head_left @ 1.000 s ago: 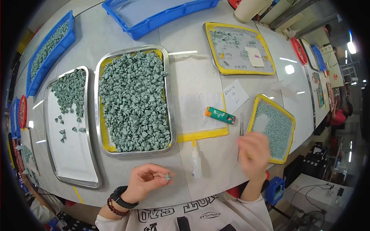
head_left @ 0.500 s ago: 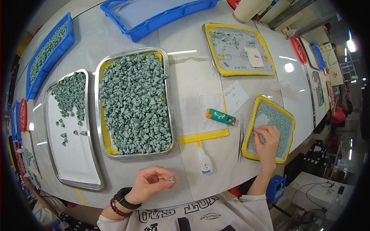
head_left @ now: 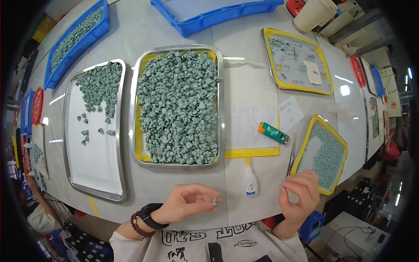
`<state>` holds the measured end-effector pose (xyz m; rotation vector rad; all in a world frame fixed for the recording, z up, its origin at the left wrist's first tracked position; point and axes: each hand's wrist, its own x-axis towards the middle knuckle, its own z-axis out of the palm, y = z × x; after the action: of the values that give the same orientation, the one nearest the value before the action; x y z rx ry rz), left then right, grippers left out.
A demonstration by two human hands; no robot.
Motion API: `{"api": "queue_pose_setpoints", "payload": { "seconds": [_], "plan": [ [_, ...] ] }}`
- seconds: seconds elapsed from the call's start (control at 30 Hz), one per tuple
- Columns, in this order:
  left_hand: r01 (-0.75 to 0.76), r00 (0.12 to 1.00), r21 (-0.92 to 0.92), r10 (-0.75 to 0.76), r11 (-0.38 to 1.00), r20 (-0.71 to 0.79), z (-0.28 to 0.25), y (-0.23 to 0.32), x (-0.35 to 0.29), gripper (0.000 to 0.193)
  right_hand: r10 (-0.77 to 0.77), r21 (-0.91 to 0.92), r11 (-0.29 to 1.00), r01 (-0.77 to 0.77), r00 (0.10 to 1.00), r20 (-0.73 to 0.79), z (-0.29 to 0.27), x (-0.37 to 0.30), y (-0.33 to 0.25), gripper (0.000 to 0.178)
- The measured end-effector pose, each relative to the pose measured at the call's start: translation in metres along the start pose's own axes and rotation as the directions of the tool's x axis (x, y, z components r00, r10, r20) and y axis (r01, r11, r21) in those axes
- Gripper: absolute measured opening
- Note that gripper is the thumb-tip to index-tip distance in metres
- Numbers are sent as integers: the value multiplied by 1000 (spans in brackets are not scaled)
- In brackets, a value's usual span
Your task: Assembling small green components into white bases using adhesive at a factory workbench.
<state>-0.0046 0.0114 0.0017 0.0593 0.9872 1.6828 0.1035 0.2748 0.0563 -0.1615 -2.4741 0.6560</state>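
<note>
My left hand (head_left: 188, 204) is above the near edge of the table, its thumb and fingertips closed on a small green stone cluster (head_left: 214, 201). To its right, my right hand (head_left: 301, 197) is raised with thumb and forefinger pinched together. Whatever sits in that pinch is too small to make out. Just beyond the right hand lies a yellow-edged tray of tiny green stone chips (head_left: 328, 159), its near left corner partly hidden by the fingers. Between my hands, a white glue bottle (head_left: 250, 182) with a yellow nozzle lies on the table.
A metal tray heaped with green stone clusters (head_left: 179, 109) lies ahead. Left of it, a white-lined tray (head_left: 96, 161) holds fewer clusters. Tweezers (head_left: 291, 153), an orange-ended green object (head_left: 274, 132), and a paper note (head_left: 291, 114) lie right. Blue bins (head_left: 218, 19) stand farther back.
My right hand has come away from the tray of tiny chips, back toward me. My left hand still holds the stone cluster. The whole view has shifted, moving the table rightward in the picture.
</note>
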Motion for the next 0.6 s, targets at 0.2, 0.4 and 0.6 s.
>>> {"api": "queue_pose_setpoints", "payload": {
  "seconds": [0.2,0.4,0.6],
  "plan": [
    [-7,1000,34,6,999,31,0,0,0,21,376,-258,877,-404,914,-153,-6,-20,64,15],
    [23,999,-8,-23,1000,27,-4,-4,0,24,390,-246,881,-405,914,-107,-11,-27,54,8],
    [-60,996,-2,60,998,72,-3,-2,0,23,-123,426,904,-11,950,286,55,-2,-59,25]
  ]
}}
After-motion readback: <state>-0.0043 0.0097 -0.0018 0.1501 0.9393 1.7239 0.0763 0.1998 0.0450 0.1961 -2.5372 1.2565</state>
